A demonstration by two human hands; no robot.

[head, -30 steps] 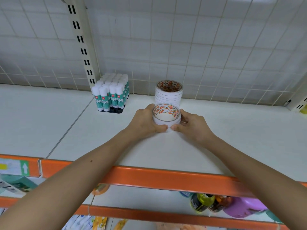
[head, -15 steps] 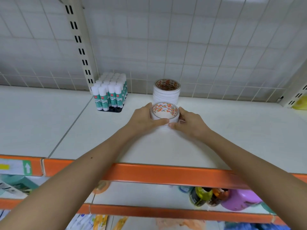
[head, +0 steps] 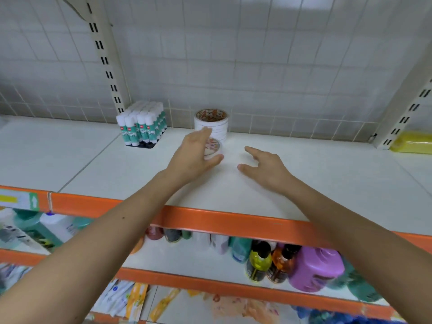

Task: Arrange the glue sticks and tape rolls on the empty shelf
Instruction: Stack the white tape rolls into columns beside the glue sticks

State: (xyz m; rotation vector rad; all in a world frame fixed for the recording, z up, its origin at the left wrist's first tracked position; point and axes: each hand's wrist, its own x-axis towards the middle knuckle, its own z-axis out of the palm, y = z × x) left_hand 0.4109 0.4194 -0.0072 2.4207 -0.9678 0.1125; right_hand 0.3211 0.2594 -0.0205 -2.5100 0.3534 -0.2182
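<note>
A block of white-capped, green-labelled glue sticks (head: 142, 127) stands on a black tray at the back of the white shelf (head: 304, 183). To its right is a tall stack of white tape rolls (head: 211, 122). A shorter tape stack (head: 214, 147) stands just in front of it. My left hand (head: 195, 153) lies against the short stack's left side, fingers straight, thumb by its front. My right hand (head: 264, 166) hovers open over the shelf, apart from the stack on its right.
The shelf has an orange front edge (head: 233, 220) and a wire grid at the back. A slotted upright (head: 105, 54) rises behind the glue sticks. A yellow pack (head: 411, 142) sits far right. Coloured bottles (head: 315, 267) fill the shelf below.
Both hands held the short tape stack between them. My right hand has since let go and moved off to the right; my left hand has loosened its fingers.
</note>
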